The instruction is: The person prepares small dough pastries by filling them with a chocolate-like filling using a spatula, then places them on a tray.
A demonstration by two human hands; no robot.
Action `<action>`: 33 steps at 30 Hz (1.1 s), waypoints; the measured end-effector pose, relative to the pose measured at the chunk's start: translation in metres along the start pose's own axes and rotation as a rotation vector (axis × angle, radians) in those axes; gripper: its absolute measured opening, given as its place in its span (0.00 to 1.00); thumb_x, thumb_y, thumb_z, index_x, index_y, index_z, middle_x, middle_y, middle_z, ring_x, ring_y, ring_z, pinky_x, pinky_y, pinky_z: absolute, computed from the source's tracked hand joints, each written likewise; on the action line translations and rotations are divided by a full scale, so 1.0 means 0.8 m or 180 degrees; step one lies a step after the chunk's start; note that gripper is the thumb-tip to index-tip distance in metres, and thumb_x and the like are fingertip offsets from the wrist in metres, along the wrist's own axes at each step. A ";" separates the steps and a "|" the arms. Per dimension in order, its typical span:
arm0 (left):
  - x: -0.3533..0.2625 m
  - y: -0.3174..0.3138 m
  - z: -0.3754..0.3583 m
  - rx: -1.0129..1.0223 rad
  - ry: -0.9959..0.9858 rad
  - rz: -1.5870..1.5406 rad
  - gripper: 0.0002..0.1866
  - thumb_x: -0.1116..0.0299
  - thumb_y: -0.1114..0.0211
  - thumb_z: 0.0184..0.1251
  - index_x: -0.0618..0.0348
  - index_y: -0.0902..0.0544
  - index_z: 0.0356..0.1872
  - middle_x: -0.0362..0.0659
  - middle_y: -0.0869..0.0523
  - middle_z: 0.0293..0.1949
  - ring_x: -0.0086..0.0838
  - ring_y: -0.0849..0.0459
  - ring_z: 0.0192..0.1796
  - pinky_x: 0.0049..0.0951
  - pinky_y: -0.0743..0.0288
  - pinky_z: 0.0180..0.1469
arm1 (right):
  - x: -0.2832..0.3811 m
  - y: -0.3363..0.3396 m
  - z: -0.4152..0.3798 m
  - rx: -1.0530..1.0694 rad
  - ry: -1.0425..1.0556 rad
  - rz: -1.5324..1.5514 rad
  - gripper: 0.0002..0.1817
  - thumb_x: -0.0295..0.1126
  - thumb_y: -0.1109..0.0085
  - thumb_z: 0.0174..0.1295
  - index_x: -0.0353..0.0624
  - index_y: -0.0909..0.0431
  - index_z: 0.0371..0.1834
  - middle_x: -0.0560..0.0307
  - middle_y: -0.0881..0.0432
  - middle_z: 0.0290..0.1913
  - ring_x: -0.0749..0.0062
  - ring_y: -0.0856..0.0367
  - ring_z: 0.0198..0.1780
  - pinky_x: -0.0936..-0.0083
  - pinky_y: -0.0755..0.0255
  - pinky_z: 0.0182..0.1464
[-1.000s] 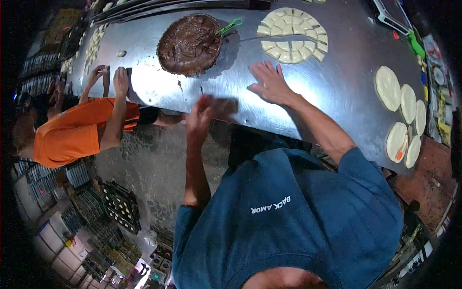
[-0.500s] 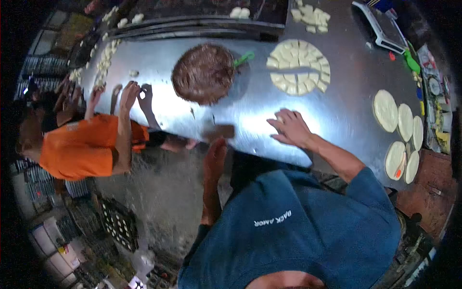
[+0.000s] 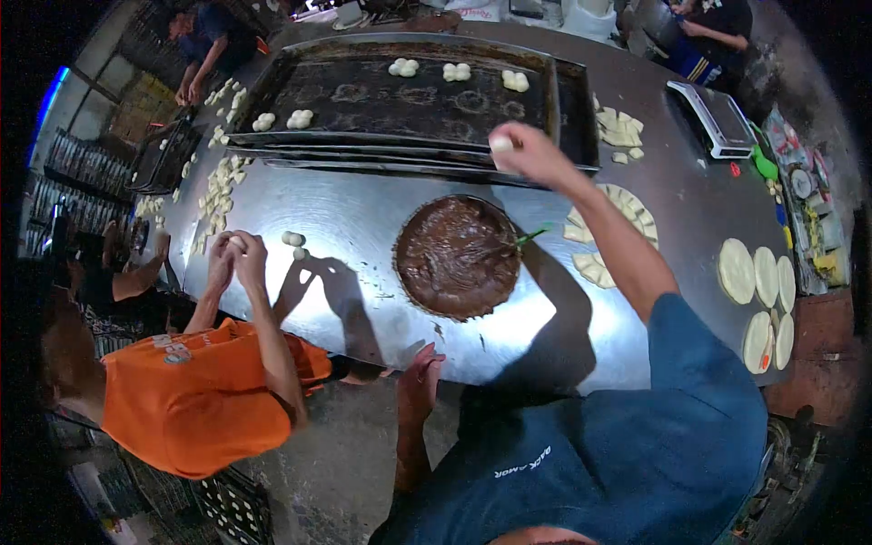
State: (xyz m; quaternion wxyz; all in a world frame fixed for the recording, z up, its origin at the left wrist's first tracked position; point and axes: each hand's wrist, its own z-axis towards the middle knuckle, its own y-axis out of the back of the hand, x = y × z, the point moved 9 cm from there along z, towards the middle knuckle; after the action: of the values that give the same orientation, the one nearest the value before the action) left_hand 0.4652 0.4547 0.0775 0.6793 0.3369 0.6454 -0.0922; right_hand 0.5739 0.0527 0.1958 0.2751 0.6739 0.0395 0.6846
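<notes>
My right hand (image 3: 536, 156) reaches over the front edge of the black baking tray (image 3: 363, 116), shut on a small white dough ball (image 3: 501, 143) at its fingertips. Small clusters of dough balls (image 3: 456, 72) sit on that tray. Beside the table's front edge, my left hand (image 3: 420, 380) is low, its fingers loosely extended, with nothing visible in them. Between the two hands stands a round container of brown filling (image 3: 459, 259) with a green-handled tool (image 3: 533, 236) in it. My right forearm partly covers a round of cut dough (image 3: 627, 211).
A co-worker in an orange shirt (image 3: 209, 395) handles dough on the left, near loose dough pieces (image 3: 221, 191). Flat dough discs (image 3: 737, 271) lie at the right. A scale (image 3: 713, 118) stands at the back right. Other people work at the far side.
My right hand has moved from the bare tabletop up to the tray, with a dough ball now visible in it. The view has shifted, showing more of the tray. My left hand stays near the table edge.
</notes>
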 end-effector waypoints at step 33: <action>-0.160 -0.566 0.467 0.0210 0.0241 -0.0739 0.32 0.69 0.36 0.60 0.67 0.34 0.65 0.56 0.28 0.61 0.39 0.29 0.63 0.33 0.36 0.63 | -0.413 0.446 -0.191 -0.1487 -0.1812 -0.1024 0.40 0.53 0.48 0.63 0.48 0.47 0.74 0.37 0.34 0.67 0.46 0.34 0.67 0.62 0.40 0.67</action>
State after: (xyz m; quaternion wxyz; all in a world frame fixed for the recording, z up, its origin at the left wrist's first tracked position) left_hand 0.4966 -0.1425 0.0220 0.6278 0.2854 0.7018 -0.1786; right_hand 0.2943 -0.3423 0.0361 0.5245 0.7411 -0.0900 0.4093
